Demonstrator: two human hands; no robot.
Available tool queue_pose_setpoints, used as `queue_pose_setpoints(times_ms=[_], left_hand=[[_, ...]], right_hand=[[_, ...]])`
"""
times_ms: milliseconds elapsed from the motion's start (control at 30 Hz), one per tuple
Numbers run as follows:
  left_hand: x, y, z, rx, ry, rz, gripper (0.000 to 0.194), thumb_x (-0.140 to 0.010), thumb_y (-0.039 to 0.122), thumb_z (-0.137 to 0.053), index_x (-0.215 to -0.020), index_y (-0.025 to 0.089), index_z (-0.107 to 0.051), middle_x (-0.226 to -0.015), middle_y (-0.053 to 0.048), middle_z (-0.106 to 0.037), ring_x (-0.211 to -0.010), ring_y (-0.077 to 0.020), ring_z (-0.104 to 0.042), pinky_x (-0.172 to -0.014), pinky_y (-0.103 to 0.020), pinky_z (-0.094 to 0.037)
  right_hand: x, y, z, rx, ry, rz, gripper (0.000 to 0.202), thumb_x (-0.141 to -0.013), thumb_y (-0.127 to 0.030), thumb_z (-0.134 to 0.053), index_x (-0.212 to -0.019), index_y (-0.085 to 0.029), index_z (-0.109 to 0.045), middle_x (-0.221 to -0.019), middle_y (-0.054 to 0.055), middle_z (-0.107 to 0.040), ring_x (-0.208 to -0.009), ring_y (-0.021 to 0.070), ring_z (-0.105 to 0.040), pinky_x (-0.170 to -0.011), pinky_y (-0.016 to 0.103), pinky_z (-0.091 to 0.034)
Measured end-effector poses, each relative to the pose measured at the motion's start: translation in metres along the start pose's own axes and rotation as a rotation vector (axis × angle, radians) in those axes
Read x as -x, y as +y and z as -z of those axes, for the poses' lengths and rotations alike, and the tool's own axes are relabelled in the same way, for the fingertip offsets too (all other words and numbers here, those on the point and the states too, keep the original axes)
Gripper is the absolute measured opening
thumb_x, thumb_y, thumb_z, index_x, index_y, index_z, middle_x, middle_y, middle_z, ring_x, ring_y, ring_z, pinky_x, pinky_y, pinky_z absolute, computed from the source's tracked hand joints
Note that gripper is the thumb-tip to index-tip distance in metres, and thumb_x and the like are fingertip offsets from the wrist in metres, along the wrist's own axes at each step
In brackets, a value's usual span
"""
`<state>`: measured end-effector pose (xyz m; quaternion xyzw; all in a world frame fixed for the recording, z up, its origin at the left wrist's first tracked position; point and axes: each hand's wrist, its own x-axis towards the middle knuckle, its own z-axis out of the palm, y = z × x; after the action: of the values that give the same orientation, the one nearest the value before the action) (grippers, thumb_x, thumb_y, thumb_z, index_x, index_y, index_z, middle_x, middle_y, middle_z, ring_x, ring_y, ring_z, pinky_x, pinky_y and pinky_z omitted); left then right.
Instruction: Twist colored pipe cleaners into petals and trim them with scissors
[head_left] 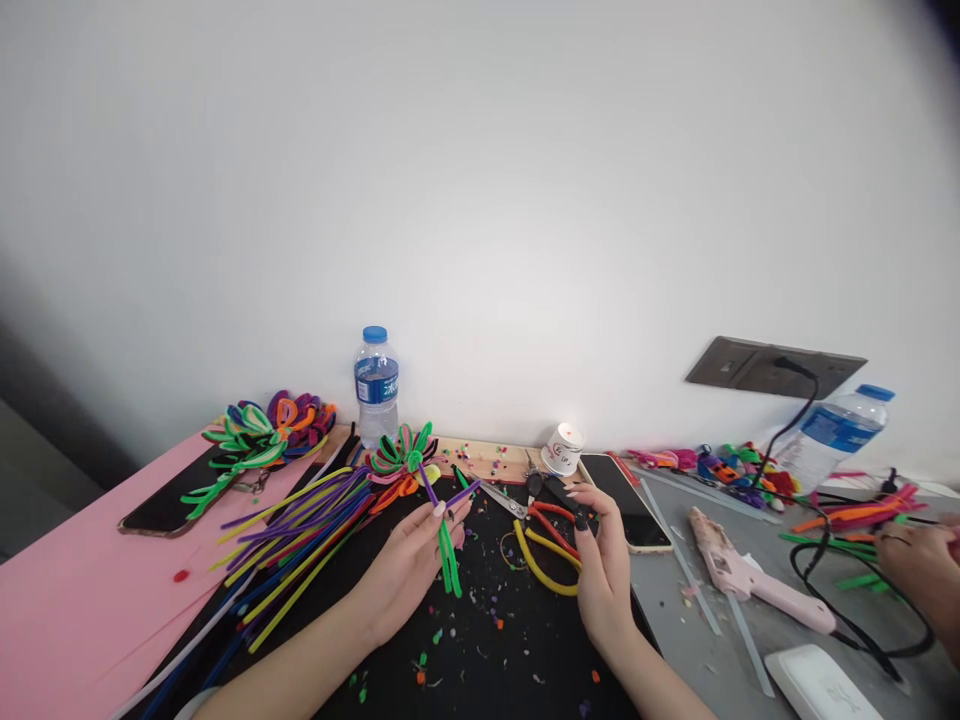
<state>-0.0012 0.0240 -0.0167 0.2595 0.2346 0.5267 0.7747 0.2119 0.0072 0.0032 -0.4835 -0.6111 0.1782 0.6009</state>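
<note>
My left hand (411, 552) is pinching folded pipe cleaners, a purple one (429, 484) crossing a green one (448, 560) whose two ends hang down. Just behind it lies a pipe-cleaner flower (405, 452) with green, pink and dark petals. My right hand (606, 560) is raised over the black mat (517, 640), its fingers curled but apart, with nothing visible between them. Beside that hand rest scissors (551, 560) with red and yellow handles, blades toward the back left. Many loose pipe cleaners (300, 560) fan out left of my left hand.
A water bottle (376, 390), a paper cup (564, 449) and a phone (626, 505) stand or lie near the wall. More flowers (262, 440) lie over another phone (161, 500) at left. At right are a pink glue gun (757, 580), its cord, and another person's hand (919, 555).
</note>
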Motion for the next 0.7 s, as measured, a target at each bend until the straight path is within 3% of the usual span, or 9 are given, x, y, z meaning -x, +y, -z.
queue_pose_setpoints(times_ms=[100,200,300,433,533,600,700], left_hand=[[0.001,-0.001,0.0,-0.013,0.024,-0.019,0.007,-0.078,0.025,-0.059,-0.079,0.018,-0.062,-0.116,-0.008,-0.056,-0.115,-0.0233,-0.044,-0.095,-0.037,-0.033],[0.003,-0.002,-0.001,-0.092,0.057,0.04,0.014,-0.077,0.029,-0.059,-0.087,0.02,-0.063,-0.091,-0.006,-0.063,-0.093,-0.0193,-0.056,-0.083,-0.032,-0.04],[0.006,-0.003,-0.003,-0.187,0.082,0.061,0.02,-0.076,0.032,-0.06,-0.091,0.019,-0.063,-0.08,-0.003,-0.06,-0.079,-0.0146,-0.054,-0.073,-0.026,-0.041],[0.009,-0.008,-0.007,-0.235,0.061,0.041,0.015,-0.074,0.031,-0.061,-0.071,0.017,-0.062,-0.068,0.001,-0.054,-0.067,-0.0109,-0.048,-0.066,-0.022,-0.039],[0.011,-0.012,-0.009,-0.305,0.051,0.048,0.014,-0.072,0.03,-0.064,-0.071,0.016,-0.063,-0.064,0.001,-0.05,-0.064,-0.0107,-0.045,-0.063,-0.021,-0.038],[0.013,-0.014,-0.012,-0.378,0.041,0.019,0.013,-0.072,0.028,-0.064,-0.067,0.016,-0.064,-0.066,0.001,-0.05,-0.068,-0.0118,-0.044,-0.067,-0.022,-0.037],[0.016,-0.015,-0.016,-0.519,-0.004,-0.042,0.018,-0.073,0.027,-0.062,-0.059,0.015,-0.064,-0.067,0.0,-0.051,-0.074,-0.014,-0.045,-0.073,-0.023,-0.037]], right_hand=[[0.002,0.002,-0.001,-0.009,-0.037,-0.007,0.019,-0.085,-0.026,-0.039,-0.101,-0.022,-0.047,-0.105,0.008,-0.048,-0.105,0.0245,-0.043,-0.093,0.04,-0.029],[0.005,0.004,-0.002,-0.032,-0.099,-0.064,0.019,-0.086,-0.025,-0.038,-0.103,-0.023,-0.046,-0.102,0.008,-0.05,-0.099,0.0231,-0.047,-0.087,0.038,-0.034],[0.007,0.003,-0.003,-0.055,-0.192,-0.11,0.015,-0.086,-0.024,-0.039,-0.099,-0.023,-0.046,-0.091,0.006,-0.053,-0.086,0.0202,-0.051,-0.077,0.032,-0.039],[0.016,-0.005,-0.009,-0.016,-0.475,-0.128,0.01,-0.081,-0.02,-0.044,-0.086,-0.021,-0.053,-0.072,0.002,-0.055,-0.061,0.0152,-0.049,-0.057,0.025,-0.038],[0.026,-0.013,-0.019,0.023,-0.707,-0.135,0.015,-0.071,-0.013,-0.054,-0.083,-0.022,-0.056,-0.069,-0.001,-0.058,-0.052,0.0117,-0.044,-0.05,0.022,-0.034],[0.032,-0.017,-0.027,0.052,-0.742,-0.124,0.016,-0.066,-0.011,-0.057,-0.079,-0.021,-0.057,-0.068,-0.003,-0.058,-0.051,0.0107,-0.042,-0.05,0.022,-0.033],[0.037,-0.02,-0.034,0.118,-0.677,-0.096,0.011,-0.069,-0.01,-0.051,-0.067,-0.02,-0.055,-0.058,-0.004,-0.049,-0.05,0.0102,-0.04,-0.05,0.021,-0.03]])
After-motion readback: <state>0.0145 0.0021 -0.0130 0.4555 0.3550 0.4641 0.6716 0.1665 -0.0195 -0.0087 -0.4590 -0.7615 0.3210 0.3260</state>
